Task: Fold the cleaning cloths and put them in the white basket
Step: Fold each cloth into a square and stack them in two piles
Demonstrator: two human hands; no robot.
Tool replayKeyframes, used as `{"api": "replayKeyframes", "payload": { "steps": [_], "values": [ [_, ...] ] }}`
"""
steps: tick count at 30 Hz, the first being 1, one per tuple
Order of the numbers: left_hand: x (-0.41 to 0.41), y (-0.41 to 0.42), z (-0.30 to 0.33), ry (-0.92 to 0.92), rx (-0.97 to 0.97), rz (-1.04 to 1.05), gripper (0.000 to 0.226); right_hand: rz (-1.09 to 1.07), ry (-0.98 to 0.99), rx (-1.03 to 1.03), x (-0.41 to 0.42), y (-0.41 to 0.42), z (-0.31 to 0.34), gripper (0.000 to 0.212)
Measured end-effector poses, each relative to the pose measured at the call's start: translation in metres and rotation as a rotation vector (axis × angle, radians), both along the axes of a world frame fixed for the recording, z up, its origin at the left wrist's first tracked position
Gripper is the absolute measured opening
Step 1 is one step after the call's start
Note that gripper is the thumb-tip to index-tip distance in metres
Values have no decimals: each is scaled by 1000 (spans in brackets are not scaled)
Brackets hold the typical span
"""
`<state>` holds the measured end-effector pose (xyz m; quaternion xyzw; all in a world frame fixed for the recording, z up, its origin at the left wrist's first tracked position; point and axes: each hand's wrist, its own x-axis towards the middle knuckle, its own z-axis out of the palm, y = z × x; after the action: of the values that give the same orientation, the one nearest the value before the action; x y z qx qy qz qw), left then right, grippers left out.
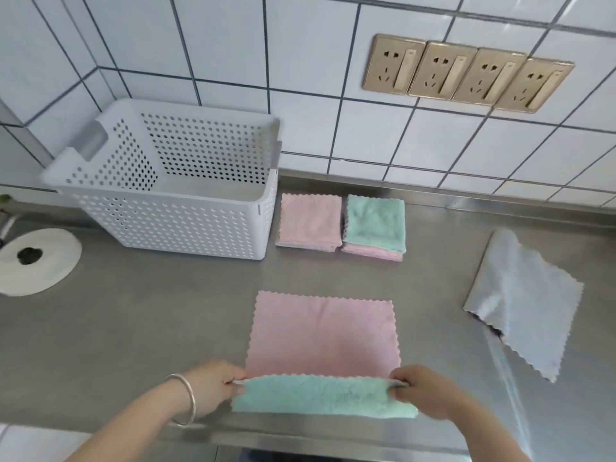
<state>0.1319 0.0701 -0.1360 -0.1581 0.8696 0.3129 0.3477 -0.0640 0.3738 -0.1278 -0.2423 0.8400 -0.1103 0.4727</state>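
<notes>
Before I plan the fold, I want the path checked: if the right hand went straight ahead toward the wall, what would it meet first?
Probably the folded green cloth; the right hand first passes over the pink cloth it grips.

Kitchen or utility work area. Evidence: stainless steel countertop point(133, 328) with raised rear lip, white tiled wall point(300, 45) with dark grout behind, four gold wall sockets point(466, 73) far right, white paper roll point(33, 261) at left.

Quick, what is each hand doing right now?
Left hand: closed, pinching the near left corner of the pink and green cloth.
Right hand: closed, pinching its near right corner.
</notes>
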Motion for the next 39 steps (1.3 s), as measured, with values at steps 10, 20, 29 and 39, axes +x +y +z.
{"api": "replayKeyframes", "payload": {
  "steps": [10,20,29,39],
  "values": [
    [-45,-17,-13,114,93,463,23,-453,103,-186,-32,-27,-7,13],
    [-97,-22,-30,95,-174,331,41,-487,239,-187,-55,-52,-35,9],
    [-106,-24,-50,23,-299,482,37,-532,284,-174,-63,-55,-47,9],
    [-103,-14,-59,167,-482,485,28,-539,409,-42,-58,-62,-51,23]
  ]
}}
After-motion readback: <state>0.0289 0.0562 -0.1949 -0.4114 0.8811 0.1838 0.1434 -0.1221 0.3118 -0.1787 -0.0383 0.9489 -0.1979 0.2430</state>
